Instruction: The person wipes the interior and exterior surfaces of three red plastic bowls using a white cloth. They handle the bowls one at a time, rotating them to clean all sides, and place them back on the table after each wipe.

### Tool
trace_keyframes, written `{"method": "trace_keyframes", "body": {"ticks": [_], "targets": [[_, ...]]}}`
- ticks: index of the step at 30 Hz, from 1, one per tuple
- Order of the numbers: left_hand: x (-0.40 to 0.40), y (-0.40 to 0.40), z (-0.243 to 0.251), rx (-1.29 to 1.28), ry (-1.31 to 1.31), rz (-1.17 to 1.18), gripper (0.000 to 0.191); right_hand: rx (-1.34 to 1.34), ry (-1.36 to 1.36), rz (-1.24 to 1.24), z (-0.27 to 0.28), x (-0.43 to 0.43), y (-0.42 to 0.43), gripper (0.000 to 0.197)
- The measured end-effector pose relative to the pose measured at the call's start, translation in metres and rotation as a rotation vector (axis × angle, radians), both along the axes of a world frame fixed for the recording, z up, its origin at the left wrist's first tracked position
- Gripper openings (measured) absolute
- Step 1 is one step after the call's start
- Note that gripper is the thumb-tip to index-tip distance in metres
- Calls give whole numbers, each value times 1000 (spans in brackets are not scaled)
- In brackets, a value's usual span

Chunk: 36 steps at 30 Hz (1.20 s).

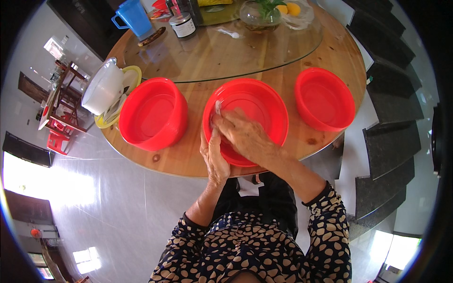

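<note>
Before me, near the front edge of the round wooden table [198, 155], is a wide red plastic bowl [280, 123]. My left hand [215, 155] grips its left rim, with the thumb on the inner side and the fingers outside. Inside the bowl, my right hand [246, 134] presses a white cloth or tissue [218, 105] against the left inner wall; the fingers cover most of it. To the left stand red bowls [178, 122] that look nested in a stack. A smaller red bowl [345, 106] sits on the right, apart from both hands.
A glass turntable [226, 65] carries a blue pitcher [133, 19], a lidded jar [182, 26], a glass vase with a plant [260, 17] and a white spoon [231, 34]. White bowls [104, 86] rest on a yellow plate [136, 72] at left. Dark stairs [393, 106] rise at right.
</note>
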State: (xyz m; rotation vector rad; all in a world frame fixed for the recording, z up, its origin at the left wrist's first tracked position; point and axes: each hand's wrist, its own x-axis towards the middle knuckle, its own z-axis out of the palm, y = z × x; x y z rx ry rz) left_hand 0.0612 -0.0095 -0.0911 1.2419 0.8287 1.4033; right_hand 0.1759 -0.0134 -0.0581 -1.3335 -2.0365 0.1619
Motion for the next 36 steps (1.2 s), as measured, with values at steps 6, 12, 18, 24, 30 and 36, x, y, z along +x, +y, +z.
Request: {"method": "trace_keyframes", "body": {"ticks": [6, 12, 18, 24, 30, 36], "targets": [[1, -1, 0, -110, -201, -80, 47, 216, -268, -260, -13, 25, 24, 33], [1, -3, 2, -65, -135, -46, 46, 88, -573, -421, -3, 39, -9, 30], [2, -5, 2, 20, -66, 20, 46, -92, -430, -79, 8, 29, -41, 26], [-1, -7, -1, -124, -108, -26, 51, -294, 328, 47, 15, 12, -35, 37], [-2, -4, -4, -67, -124, -65, 53, 368, 292, -340, 21, 19, 21, 38], [-2, 2, -16, -144, -318, -110, 52, 99, 513, -53, 14, -14, 23, 36]]}}
